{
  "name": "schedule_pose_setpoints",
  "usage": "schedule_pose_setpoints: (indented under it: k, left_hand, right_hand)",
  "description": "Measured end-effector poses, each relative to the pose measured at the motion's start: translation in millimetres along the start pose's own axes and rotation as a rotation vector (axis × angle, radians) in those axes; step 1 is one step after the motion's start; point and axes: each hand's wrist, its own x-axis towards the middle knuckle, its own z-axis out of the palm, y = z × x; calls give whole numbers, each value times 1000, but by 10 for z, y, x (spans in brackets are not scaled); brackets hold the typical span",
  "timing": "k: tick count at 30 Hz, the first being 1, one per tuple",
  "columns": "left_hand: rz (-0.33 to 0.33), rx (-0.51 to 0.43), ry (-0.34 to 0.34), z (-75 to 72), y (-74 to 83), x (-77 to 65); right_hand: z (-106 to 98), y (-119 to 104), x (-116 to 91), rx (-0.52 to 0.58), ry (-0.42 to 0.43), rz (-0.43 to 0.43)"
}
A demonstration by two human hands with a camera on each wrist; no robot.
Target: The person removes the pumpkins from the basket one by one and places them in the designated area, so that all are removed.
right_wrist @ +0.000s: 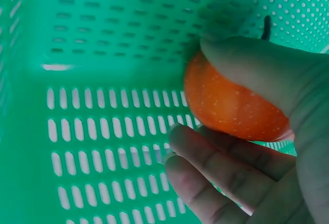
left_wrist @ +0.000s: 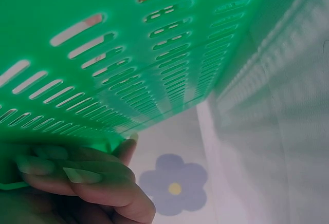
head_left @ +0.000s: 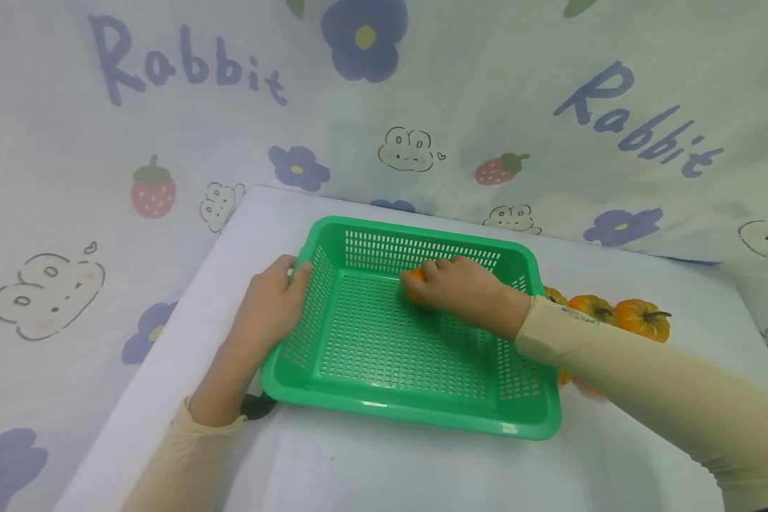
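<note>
A green plastic basket (head_left: 409, 411) with slotted walls and floor stands on the white table. My left hand (head_left: 270, 306) grips its left rim; in the left wrist view curled fingers (left_wrist: 103, 178) lie under the rim. Inside the basket, towards the back, my right hand (head_left: 464, 288) holds a small orange pumpkin (head_left: 414, 286). Close up in the right wrist view, the pumpkin (right_wrist: 226, 100) has speckled skin and a dark stem. The thumb lies over it with the fingers on its other side, near the slotted floor.
Right of the basket lie several more pumpkins, among them an orange-yellow one (head_left: 643, 318) with a dark stem; the right sleeve (head_left: 646, 391) partly covers that group. A dark object (head_left: 258, 405) shows beside the left wrist. Behind the table (head_left: 358, 469) hangs a rabbit-print cloth (head_left: 435, 92).
</note>
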Motion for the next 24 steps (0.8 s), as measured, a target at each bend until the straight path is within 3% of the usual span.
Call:
schedule_pose_setpoints:
  k: [11,24]
  left_hand:
    - [1,-4,9,6,-4,-1]
    - [-16,-12,-2,-15,26,-7]
  right_hand:
    - [64,41,-38,134,22,38]
    - [67,49,-49,111,65,17]
